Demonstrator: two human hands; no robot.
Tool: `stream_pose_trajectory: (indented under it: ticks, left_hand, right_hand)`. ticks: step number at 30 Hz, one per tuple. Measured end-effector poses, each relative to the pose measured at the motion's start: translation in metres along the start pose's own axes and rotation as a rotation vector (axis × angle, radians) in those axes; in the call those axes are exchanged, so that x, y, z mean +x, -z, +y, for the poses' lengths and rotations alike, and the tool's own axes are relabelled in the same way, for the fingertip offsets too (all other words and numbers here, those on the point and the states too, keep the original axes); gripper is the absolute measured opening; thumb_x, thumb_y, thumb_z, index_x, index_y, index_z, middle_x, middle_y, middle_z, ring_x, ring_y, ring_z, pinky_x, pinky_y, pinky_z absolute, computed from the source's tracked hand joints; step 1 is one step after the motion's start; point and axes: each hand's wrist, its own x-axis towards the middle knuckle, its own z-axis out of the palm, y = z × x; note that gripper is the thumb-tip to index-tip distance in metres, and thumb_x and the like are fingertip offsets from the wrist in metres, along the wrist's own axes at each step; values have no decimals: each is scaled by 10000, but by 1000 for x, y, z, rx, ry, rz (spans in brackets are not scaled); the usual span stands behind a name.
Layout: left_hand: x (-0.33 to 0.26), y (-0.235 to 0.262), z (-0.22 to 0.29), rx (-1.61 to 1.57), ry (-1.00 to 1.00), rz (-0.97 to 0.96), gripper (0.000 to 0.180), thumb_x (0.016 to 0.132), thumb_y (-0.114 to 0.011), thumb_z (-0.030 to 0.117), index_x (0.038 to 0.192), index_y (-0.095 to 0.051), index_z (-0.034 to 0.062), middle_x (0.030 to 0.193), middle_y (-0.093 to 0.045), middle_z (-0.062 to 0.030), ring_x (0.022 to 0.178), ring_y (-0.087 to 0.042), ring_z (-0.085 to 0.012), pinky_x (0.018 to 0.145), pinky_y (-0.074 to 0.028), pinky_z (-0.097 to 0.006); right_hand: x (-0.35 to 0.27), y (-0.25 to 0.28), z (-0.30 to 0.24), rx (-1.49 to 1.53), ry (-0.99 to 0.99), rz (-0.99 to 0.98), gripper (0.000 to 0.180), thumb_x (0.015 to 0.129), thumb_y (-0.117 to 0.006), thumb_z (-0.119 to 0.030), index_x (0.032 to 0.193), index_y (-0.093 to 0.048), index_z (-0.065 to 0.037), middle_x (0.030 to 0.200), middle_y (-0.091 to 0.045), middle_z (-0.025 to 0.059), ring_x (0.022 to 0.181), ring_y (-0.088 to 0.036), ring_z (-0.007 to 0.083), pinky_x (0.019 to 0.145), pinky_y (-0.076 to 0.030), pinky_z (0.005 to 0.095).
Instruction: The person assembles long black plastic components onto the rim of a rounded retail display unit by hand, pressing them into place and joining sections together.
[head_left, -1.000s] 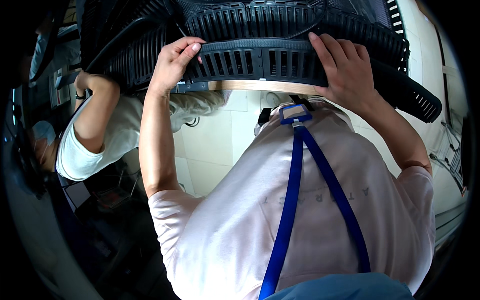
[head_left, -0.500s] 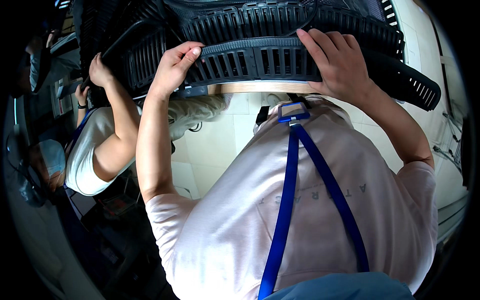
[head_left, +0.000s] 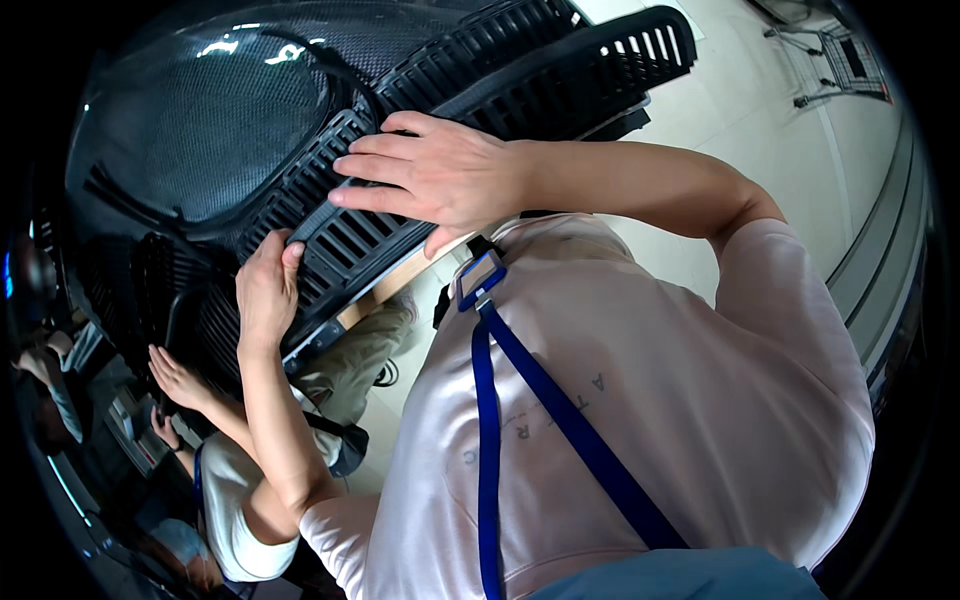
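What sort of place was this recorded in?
Probably a workshop or assembly area: black slotted strips lie beside a large dark mesh piece, a co-worker in a white top is close by, and a wheeled cart stands on the pale floor.

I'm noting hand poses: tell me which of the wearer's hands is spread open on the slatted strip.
The right hand: its fingers fan out across the slatted strip. The left hand instead pinches the strip's edge, fingers curled.
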Motion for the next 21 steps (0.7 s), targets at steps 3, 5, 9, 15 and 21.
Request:
stream_pose_trajectory:
  ticks: [3,5,9,15,21]
  left_hand:
    - [-9,6,-8,-57,59,-64,395,953,-447,373,960,-538,-11,685,-544,-192,658,-568,-376,586,-438,-401]
    - [-6,10,-7,-95,60,-123,386,952,-456,365,966,-537,-12,680,-541,-190,644,-564,-368,584,-438,-397]
    - [14,16,-7,-191,19,-164,353,955,-468,328,1037,-552,-4,681,-540,-170,646,-571,-329,611,-448,-373]
    - [55,11,37,-291,-78,-337,396,972,-419,369,954,-530,-11,632,-463,-138,599,-514,-278,589,-428,-349]
    - [68,2,46,-216,-150,-311,414,975,-395,373,869,-482,-17,612,-474,-173,576,-514,-359,544,-414,-395]
  right_hand:
    - [-30,54,28,-185,-152,213,740,686,-726,-483,1287,-493,-119,1237,-525,136,1150,-483,277,957,-372,426]
    - [-80,91,66,-446,-509,430,481,827,-563,-409,1146,-562,-49,1130,-571,169,1072,-521,308,923,-403,398]
    - [-192,140,113,299,-1228,488,337,959,-449,-318,1010,-575,-9,848,-589,61,813,-540,151,739,-438,286]
    - [-195,104,102,596,-1282,579,348,990,-373,-338,839,-550,-79,659,-460,-39,618,-403,66,551,-342,217]
    - [-191,85,106,644,-1170,685,351,999,-376,-354,844,-544,-87,682,-428,-57,626,-364,52,548,-313,211]
